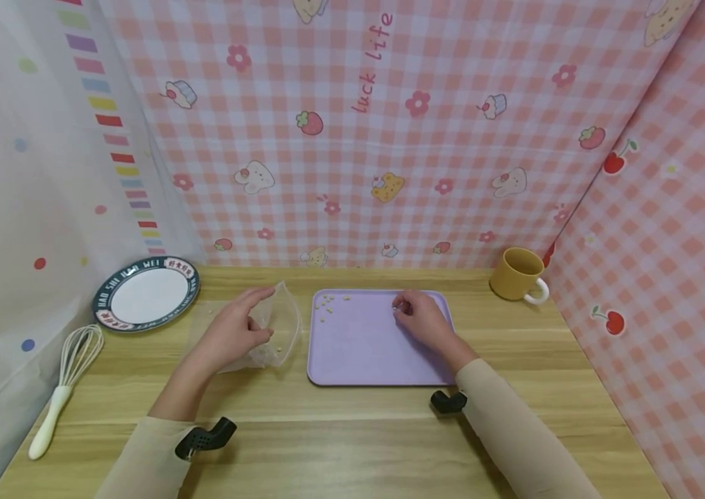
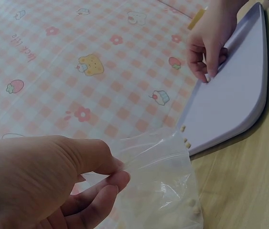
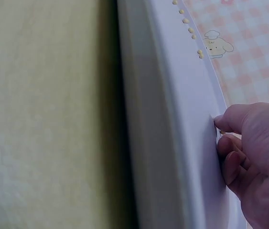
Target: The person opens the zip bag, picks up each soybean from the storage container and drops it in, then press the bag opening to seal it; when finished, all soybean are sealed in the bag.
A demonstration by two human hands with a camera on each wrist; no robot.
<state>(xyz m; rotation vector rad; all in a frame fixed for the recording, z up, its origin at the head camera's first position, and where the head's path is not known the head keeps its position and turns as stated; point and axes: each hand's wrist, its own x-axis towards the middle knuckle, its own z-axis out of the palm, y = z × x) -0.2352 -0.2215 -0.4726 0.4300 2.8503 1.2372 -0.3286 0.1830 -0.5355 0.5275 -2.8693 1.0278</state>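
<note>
My left hand (image 1: 227, 336) pinches the clear plastic zip bag (image 2: 160, 179) between thumb and fingers, its mouth facing the tray. A few small pale-yellow, bean-like pieces (image 2: 191, 205) show inside it. The lilac tray (image 1: 377, 353) lies just right of the bag, with several loose yellow pieces (image 1: 328, 303) scattered in its far left corner. Over the tray's far right part, my right hand (image 1: 423, 320) holds a small yellow piece (image 3: 222, 132) between thumb and index finger. Its other fingers are curled in the right wrist view.
A white plate with a dark patterned rim (image 1: 102, 298) stands at the back left, and a whisk (image 1: 60, 398) lies in front of it. The yellow mug (image 1: 511, 277) with a white handle is at the back right. A checked cloth wall (image 1: 352, 159) rises behind the table.
</note>
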